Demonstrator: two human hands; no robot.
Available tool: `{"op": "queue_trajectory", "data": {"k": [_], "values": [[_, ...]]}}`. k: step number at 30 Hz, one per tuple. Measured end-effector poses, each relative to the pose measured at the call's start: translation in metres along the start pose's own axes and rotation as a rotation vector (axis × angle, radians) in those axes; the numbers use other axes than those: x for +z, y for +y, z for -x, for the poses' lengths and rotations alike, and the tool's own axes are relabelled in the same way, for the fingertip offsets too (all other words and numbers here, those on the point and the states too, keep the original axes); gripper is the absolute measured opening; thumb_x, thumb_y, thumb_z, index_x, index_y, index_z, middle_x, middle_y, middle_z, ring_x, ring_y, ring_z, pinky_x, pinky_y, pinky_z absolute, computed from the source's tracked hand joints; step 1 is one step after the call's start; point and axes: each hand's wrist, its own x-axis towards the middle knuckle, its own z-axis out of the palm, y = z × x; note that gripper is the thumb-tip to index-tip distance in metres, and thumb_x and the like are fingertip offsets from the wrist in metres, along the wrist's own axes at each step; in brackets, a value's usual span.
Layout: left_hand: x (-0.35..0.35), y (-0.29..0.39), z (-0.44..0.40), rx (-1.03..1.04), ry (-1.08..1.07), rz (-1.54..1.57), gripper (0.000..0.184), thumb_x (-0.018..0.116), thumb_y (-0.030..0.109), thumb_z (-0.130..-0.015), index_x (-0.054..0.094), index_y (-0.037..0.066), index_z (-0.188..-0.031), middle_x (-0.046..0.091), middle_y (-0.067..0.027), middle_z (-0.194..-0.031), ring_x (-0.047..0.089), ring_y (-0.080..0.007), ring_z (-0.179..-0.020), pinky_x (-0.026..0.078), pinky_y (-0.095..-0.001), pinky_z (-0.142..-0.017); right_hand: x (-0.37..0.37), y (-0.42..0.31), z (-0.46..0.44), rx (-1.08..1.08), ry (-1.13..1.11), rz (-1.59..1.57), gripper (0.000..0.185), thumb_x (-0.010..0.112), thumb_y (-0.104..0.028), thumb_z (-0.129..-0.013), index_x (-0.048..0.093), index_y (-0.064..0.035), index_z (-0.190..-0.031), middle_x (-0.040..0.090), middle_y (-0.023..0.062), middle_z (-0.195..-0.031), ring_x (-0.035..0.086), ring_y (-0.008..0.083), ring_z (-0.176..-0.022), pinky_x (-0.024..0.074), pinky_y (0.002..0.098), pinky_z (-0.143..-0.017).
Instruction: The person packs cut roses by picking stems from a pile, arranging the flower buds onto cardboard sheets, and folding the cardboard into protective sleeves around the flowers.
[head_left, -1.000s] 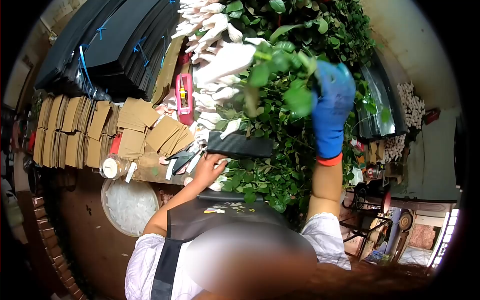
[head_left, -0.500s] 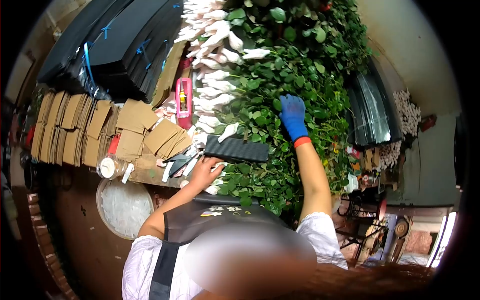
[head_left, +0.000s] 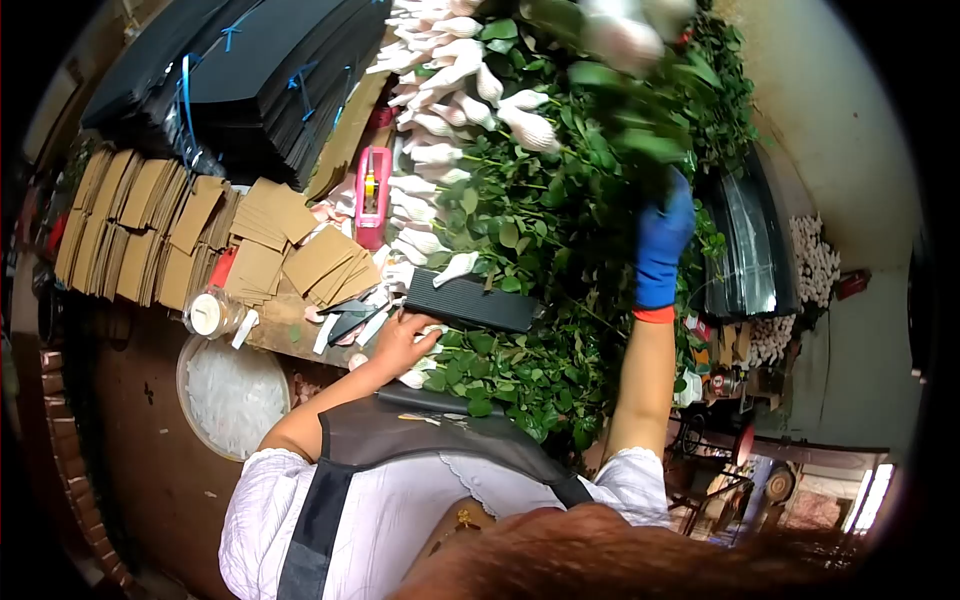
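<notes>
My right hand (head_left: 665, 245), in a blue glove with an orange cuff, is closed on the leafy stems of a small bunch of roses (head_left: 645, 130). Their pale buds are blurred at the top of the view, and I cannot tell how many there are. My left hand (head_left: 402, 345), bare, is at the near edge of the table, its thumb and fingers closed about a rose bud in white netting (head_left: 434, 331). Right above it lies a black ribbed block (head_left: 470, 302). Many roses with white-netted buds (head_left: 440, 155) lie in a heap, their green leaves (head_left: 520, 225) pointing right.
Brown cardboard pieces (head_left: 265, 220), scissors (head_left: 350, 318), a pink tape dispenser (head_left: 372, 200) and a clear jar (head_left: 208, 315) lie at left. Stacked black sheets (head_left: 270, 100) stand behind. A round tub (head_left: 235, 400) is below the table edge; wrapped black sheets (head_left: 750, 250) stand right.
My right hand has moved up and to the right from the leaves, lifting roses off the heap. My left hand has stayed almost in place. The view has shifted slightly.
</notes>
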Motion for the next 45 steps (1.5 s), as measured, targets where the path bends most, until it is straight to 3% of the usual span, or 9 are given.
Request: {"op": "queue_trajectory", "data": {"k": [3, 11, 15, 20, 25, 28, 33, 37, 45], "values": [[0.000, -0.005, 0.000, -0.016, -0.060, -0.019, 0.018, 0.074, 0.023, -0.086, 0.075, 0.011, -0.100, 0.071, -0.0084, -0.089, 0.063, -0.0290, -0.086, 0.050, -0.0402, -0.079, 0.012, -0.040, -0.019, -0.279, -0.207, 0.142, 0.044, 0.064, -0.002, -0.079, 0.065, -0.0117, -0.122, 0.070, 0.0130, -0.106, 0.067, 0.0348, -0.096, 0.0540, 0.0414, -0.089], [-0.003, -0.003, 0.002, -0.059, -0.091, -0.029, 0.020, 0.072, 0.024, -0.089, 0.073, 0.009, -0.103, 0.072, -0.0093, -0.096, 0.069, -0.0269, -0.088, 0.051, -0.0376, -0.085, 0.059, -0.015, 0.040, -0.097, -0.710, 0.360, 0.023, 0.071, -0.017, -0.080, 0.063, -0.0127, -0.101, 0.067, 0.0110, -0.096, 0.066, 0.0341, -0.090, 0.0536, 0.0454, -0.081], [0.001, -0.009, 0.004, -0.039, -0.077, -0.071, 0.023, 0.072, 0.026, -0.089, 0.073, 0.008, -0.104, 0.072, -0.0095, -0.096, 0.069, -0.0260, -0.088, 0.052, -0.0372, -0.083, 0.027, -0.016, 0.028, 0.022, -0.102, 0.101, 0.029, 0.071, -0.019, -0.086, 0.068, -0.0081, -0.113, 0.071, 0.0139, -0.106, 0.068, 0.0328, -0.094, 0.0541, 0.0421, -0.084], [0.006, -0.015, 0.003, 0.047, 0.001, -0.069, 0.025, 0.075, 0.027, -0.086, 0.074, 0.008, -0.101, 0.073, -0.0113, -0.094, 0.068, -0.0291, -0.089, 0.051, -0.0405, -0.086, 0.006, -0.072, 0.011, 0.372, 0.080, -0.541, 0.025, 0.064, -0.004, -0.091, 0.069, -0.0053, -0.116, 0.072, 0.0146, -0.106, 0.069, 0.0313, -0.094, 0.0533, 0.0358, -0.084], [0.003, -0.009, 0.002, -0.092, -0.070, -0.041, 0.027, 0.072, 0.030, -0.087, 0.071, 0.011, -0.105, 0.071, -0.0095, -0.093, 0.065, -0.0304, -0.089, 0.051, -0.0408, -0.079, -0.035, -0.137, 0.018, -0.296, -0.225, -0.083, 0.046, 0.068, 0.003, -0.078, 0.067, -0.0136, -0.120, 0.072, 0.0127, -0.104, 0.068, 0.0347, -0.092, 0.0552, 0.0407, -0.081], [0.005, -0.014, 0.005, 0.002, -0.009, 0.007, 0.027, 0.072, 0.030, -0.087, 0.071, 0.010, -0.105, 0.071, -0.0105, -0.094, 0.067, -0.0296, -0.087, 0.052, -0.0429, -0.078, -0.039, -0.176, 0.054, -0.194, -0.560, -0.160, 0.040, 0.066, 0.001, -0.078, 0.068, -0.0154, -0.114, 0.072, 0.0129, -0.101, 0.068, 0.0349, -0.089, 0.0558, 0.0420, -0.078], [0.002, -0.011, 0.002, -0.006, -0.053, -0.081, 0.026, 0.074, 0.026, -0.087, 0.071, 0.005, -0.102, 0.070, -0.0135, -0.092, 0.069, -0.0296, -0.083, 0.054, -0.0394, -0.075, -0.041, -0.038, 0.126, 0.076, -0.392, 0.127, 0.031, 0.065, -0.003, -0.082, 0.072, -0.0121, -0.111, 0.072, 0.0139, -0.105, 0.067, 0.0349, -0.096, 0.0539, 0.0427, -0.087], [0.003, -0.009, 0.002, -0.052, -0.042, -0.005, 0.026, 0.075, 0.026, -0.086, 0.072, 0.007, -0.103, 0.071, -0.0118, -0.092, 0.068, -0.0290, -0.085, 0.053, -0.0393, -0.075, -0.069, -0.103, 0.131, -0.080, -0.338, 0.159, 0.044, 0.072, -0.005, -0.076, 0.068, -0.0131, -0.120, 0.068, 0.0126, -0.111, 0.063, 0.0354, -0.101, 0.0511, 0.0460, -0.089], [0.007, -0.029, 0.010, -0.105, -0.121, 0.015, 0.027, 0.072, 0.031, -0.088, 0.074, 0.006, -0.097, 0.071, -0.0168, -0.088, 0.069, -0.0341, -0.080, 0.053, -0.0437, -0.069, -0.096, -0.109, 0.198, 0.166, -1.024, -0.021, 0.039, 0.070, -0.011, -0.081, 0.064, -0.0187, -0.118, 0.066, 0.0106, -0.110, 0.063, 0.0321, -0.100, 0.0511, 0.0444, -0.086]]}}
